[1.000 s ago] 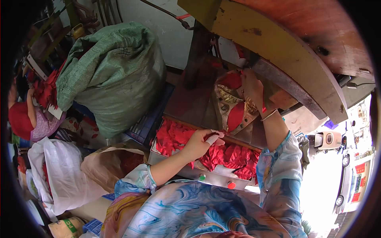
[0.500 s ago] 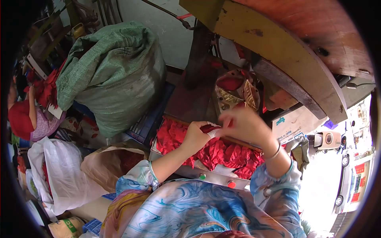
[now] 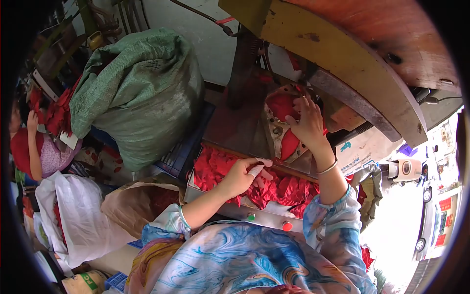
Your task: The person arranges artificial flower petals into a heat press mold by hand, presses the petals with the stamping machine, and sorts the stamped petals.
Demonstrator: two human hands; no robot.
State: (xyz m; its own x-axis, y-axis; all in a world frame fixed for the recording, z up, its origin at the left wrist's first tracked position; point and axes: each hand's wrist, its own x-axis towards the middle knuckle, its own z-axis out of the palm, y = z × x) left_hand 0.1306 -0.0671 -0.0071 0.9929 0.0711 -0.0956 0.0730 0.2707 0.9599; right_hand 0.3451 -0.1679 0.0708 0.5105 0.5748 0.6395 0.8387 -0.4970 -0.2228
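My left hand (image 3: 240, 178) hangs over a heap of red fabric pieces (image 3: 215, 169) in a tray, fingers apart, with white tape round one finger. I make out nothing held in it. Farther forward, my right hand (image 3: 309, 125) reaches over a metal mould (image 3: 272, 130) on the press bed. Its fingers are spread, touching or just above the mould's edge. Red cloth pieces (image 3: 289, 145) cover the mould's leaf-shaped hollows, one of them partly hidden by that hand.
A curved yellow press arm (image 3: 338, 54) arches above the mould. Green and red buttons (image 3: 287, 226) sit on the front panel. At left stand a bulging green sack (image 3: 147, 98), a white bag (image 3: 88, 215) and a brown bag (image 3: 129, 206). Another person (image 3: 44, 152) handles red pieces at far left.
My right hand has moved from beside my left hand forward to the mould. Red pieces now cover hollows that were bare. The dark red piece at my left fingers no longer shows.
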